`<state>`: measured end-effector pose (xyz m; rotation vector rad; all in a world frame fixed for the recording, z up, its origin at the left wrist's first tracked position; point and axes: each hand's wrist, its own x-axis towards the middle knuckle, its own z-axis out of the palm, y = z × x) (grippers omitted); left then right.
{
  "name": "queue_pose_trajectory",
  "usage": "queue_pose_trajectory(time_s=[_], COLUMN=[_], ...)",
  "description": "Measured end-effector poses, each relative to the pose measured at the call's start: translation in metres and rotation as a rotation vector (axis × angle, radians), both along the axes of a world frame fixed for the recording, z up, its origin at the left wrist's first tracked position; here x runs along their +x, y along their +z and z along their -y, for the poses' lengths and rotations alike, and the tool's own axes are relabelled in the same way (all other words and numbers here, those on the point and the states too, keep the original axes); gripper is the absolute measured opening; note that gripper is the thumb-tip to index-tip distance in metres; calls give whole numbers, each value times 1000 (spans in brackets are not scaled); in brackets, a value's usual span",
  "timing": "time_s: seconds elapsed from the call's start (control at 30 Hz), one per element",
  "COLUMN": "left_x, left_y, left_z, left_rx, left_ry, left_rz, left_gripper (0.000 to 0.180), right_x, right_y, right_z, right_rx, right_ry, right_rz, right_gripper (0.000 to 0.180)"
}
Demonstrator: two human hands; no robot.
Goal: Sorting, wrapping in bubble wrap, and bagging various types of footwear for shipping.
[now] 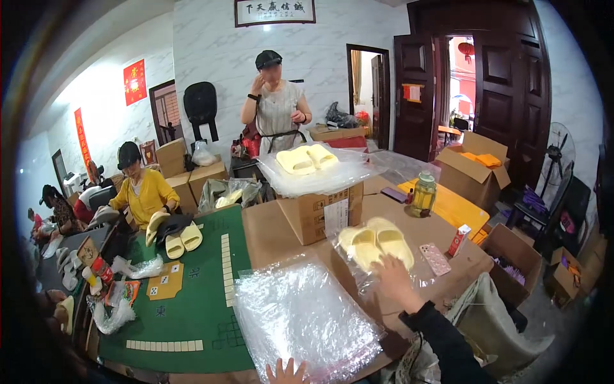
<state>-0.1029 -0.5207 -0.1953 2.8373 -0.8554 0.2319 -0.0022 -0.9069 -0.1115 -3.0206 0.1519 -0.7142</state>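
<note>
bagging pale yellow slippers at a crowded work table

the right hand [395, 276] is reaching out and touching a pair of yellow slippers [376, 243] lying in a clear bag on the brown table [268, 233], while the left hand [288, 372] is resting fingers spread at the near edge of a stack of clear plastic bags [304, 317]. a cardboard box [320, 214] is standing just behind, another bagged pair [307, 159] sitting on top of it, and a pink phone [435, 258] is lying beside the slippers.

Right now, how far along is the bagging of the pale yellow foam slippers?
Done: one bagged pair of pale yellow foam slippers lies on the cardboard box. In hand: the right hand rests on a second yellow pair in its clear plastic bag; the left hand touches the stack of empty clear bags. Left: that stack looks thick, so many bags remain.
</note>
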Motion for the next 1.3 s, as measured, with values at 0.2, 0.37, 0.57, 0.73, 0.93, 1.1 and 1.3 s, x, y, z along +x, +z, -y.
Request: queue_pose_trajectory(time_s=[0.2, 0.37, 0.57, 0.73, 0.93, 1.1, 1.3], left_x=[9, 23, 31, 34, 34, 36, 31], left_y=[33, 23, -3, -15, -20, -22, -22], left_z=[-1, -13, -34, -28, -19, -16, -17], left_rx=[-68, -237, -238, -314, -259, -263, -251], left_ry=[82, 273, 414, 376, 390, 395, 409], left_rz=[-174, 127, -67, -114, -11, -31, 5], left_gripper=[39, 50, 60, 61, 62, 60, 62], right_x=[-11, -12, -33, -73, -123, -143, -175], right_y=[-29, -50, -58, 32, 127, 123, 157], right_z=[-53, -74, -87, -138, -199, -235, -226], right_rx=[7, 169, 190, 639, 1006, 1499, 1876], right_ry=[150, 312, 341, 825, 1665, 1833, 2198], right_rz=[-15, 99, -220, -204, -140, -14, 1], right_gripper=[42, 39, 39, 44, 43, 65, 73])
